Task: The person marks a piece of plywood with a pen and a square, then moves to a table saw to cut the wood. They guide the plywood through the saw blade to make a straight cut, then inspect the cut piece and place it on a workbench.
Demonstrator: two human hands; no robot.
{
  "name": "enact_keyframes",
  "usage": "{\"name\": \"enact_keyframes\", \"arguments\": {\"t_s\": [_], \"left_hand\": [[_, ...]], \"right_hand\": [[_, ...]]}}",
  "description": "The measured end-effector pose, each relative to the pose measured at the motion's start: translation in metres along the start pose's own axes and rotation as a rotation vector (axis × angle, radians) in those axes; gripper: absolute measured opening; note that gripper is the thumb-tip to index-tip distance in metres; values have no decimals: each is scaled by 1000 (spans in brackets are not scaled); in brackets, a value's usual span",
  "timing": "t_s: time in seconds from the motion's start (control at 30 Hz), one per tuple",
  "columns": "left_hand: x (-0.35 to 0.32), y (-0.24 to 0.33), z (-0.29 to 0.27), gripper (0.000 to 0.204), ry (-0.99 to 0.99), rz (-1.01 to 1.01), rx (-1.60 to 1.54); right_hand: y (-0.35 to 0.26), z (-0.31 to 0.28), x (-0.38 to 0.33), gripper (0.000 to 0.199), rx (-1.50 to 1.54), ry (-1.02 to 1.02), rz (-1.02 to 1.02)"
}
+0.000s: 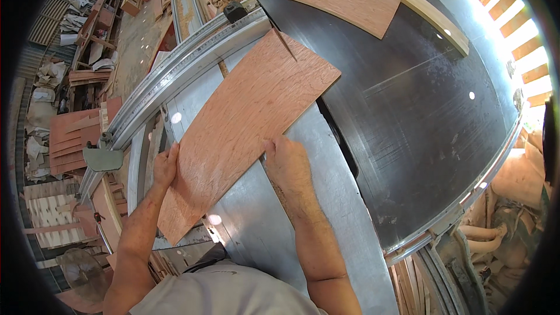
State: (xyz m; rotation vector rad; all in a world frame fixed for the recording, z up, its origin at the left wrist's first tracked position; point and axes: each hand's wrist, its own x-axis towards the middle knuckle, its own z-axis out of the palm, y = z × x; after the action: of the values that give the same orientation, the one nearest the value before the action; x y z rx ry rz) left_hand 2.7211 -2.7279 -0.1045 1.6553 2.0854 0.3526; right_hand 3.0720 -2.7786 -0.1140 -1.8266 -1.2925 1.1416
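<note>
A reddish-brown plywood panel (239, 122) lies slanted in front of me, over the metal sliding table (326, 198) of a panel saw. My left hand (166, 166) grips its left long edge, thumb on the upper face and fingers hidden beneath. On the right long edge, my right hand (287, 160) is closed with the thumb on top. A dark narrow line, a slit or a shadow, runs in from the panel's far end. That end reaches the aluminium fence (192, 61) and overlaps the gap beside the dark saw table (420, 116).
Another plywood piece (344, 0) lies on the far side of the dark table, against a long pale wooden strip (408, 0). A black stop block (235, 11) sits on the fence. Stacked boards (73, 140) and wood scraps stand at left; a fan (84, 271) is lower left.
</note>
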Motion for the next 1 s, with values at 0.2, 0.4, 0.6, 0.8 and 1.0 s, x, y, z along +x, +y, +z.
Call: {"name": "enact_keyframes", "arguments": {"t_s": [0.2,0.4,0.6,0.8,1.0], "left_hand": [[5,-7,1,70,7,-14,6],[5,4,0,69,-4,-35,17],[5,9,0,72,-22,-49,17],[8,10,-2,75,-42,-19,16],[17,-5,0,75,-57,-54,62]], "right_hand": [[6,5,5,24,-9,7,-25],[5,5,8,24,-3,14,-44],[1,3,10,25,0,-5,-9],[4,5,14,25,15,0,-33],[5,8,18,25,-13,9,-41]]}}
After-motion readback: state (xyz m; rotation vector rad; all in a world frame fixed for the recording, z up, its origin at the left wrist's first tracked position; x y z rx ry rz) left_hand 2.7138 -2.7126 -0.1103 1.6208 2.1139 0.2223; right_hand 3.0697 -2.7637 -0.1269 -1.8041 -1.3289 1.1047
